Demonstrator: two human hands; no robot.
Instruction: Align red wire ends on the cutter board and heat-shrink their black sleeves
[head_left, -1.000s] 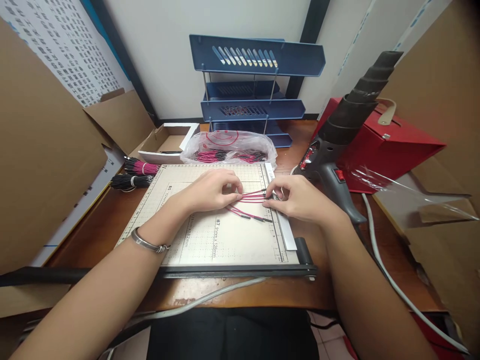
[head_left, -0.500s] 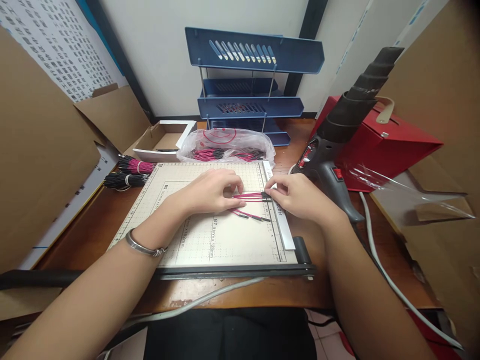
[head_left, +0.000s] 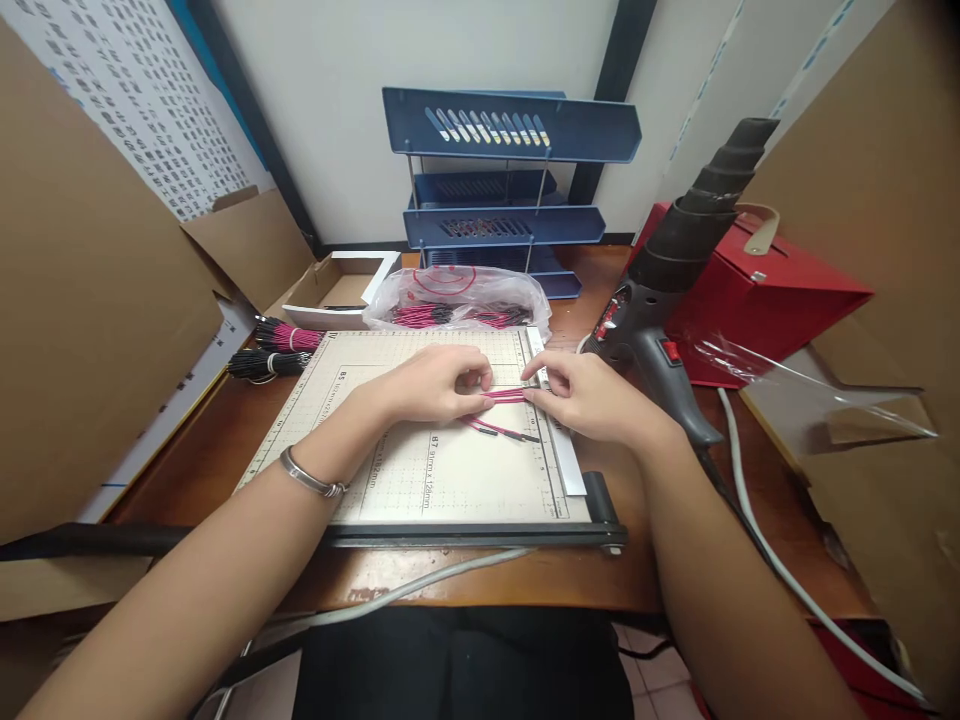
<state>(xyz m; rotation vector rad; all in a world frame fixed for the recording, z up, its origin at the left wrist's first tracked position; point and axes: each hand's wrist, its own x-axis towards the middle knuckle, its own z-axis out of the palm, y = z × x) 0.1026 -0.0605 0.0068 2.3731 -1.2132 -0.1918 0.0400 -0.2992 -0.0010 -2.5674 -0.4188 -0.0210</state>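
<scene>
Several pink wires (head_left: pixel 507 397) with black ends stretch between my hands above the cream board of a paper cutter (head_left: pixel 480 480). My left hand (head_left: pixel 442 383) is closed on their left part, thumb and fingers pinched. At the other end my right hand (head_left: pixel 574 390) grips the wires between thumb and fingers, beside the cutter's white edge strip (head_left: pixel 566 465); their black tips are mostly hidden by this hand. A few loose pink wires (head_left: pixel 495 430) with black ends lie on the board just below, their left ends going under my left hand.
Bundled pink wires (head_left: pixel 289 335) and bundled black wires (head_left: pixel 262 363) lie left of the cutter. Behind it are a plastic bag (head_left: pixel 457 290) of wires, an open box (head_left: pixel 337 285) and blue trays (head_left: pixel 510 125). A heat gun (head_left: pixel 660 290) and red box (head_left: pixel 780 300) stand right.
My right thumb and fingers have slid slightly left along the wires, covering their black ends. The view has shifted a little; the loose wires stay on the board.
</scene>
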